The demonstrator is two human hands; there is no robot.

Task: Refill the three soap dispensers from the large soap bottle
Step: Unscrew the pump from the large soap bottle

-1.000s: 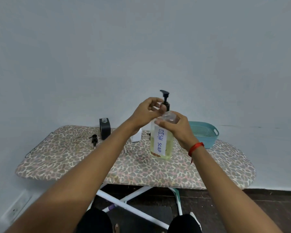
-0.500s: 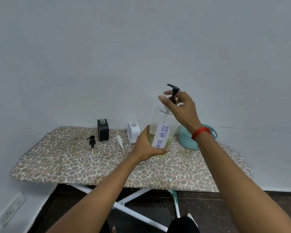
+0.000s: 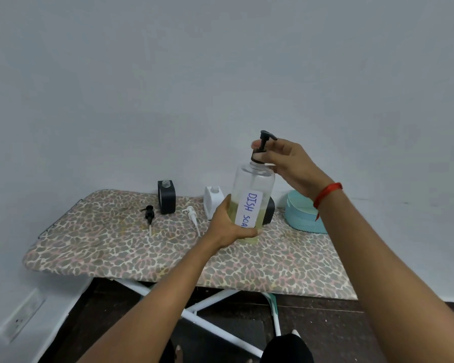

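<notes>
The large clear soap bottle [image 3: 252, 189], labelled "DISH SOAP" and about half full of yellow liquid, is upright just above the ironing board [image 3: 116, 252]. My left hand [image 3: 230, 222] grips its lower body. My right hand [image 3: 286, 159] pinches the collar of its black pump [image 3: 262, 145]. A black dispenser [image 3: 166, 197] and a white dispenser [image 3: 213, 201] stand open at the back. Another dark dispenser [image 3: 269, 212] shows partly behind the bottle. A black pump head [image 3: 149, 214] and a white pump head [image 3: 193, 217] lie on the board.
A teal basket [image 3: 302, 216] sits at the back right of the board, against the wall. The leopard-print board stands on white crossed legs [image 3: 207, 307]. A wall socket [image 3: 21, 319] is low at the left.
My left hand has dropped from the pump to grip the bottle's lower body. My right hand has risen from the bottle's shoulder to the pump collar, and the bottle has come up off the board.
</notes>
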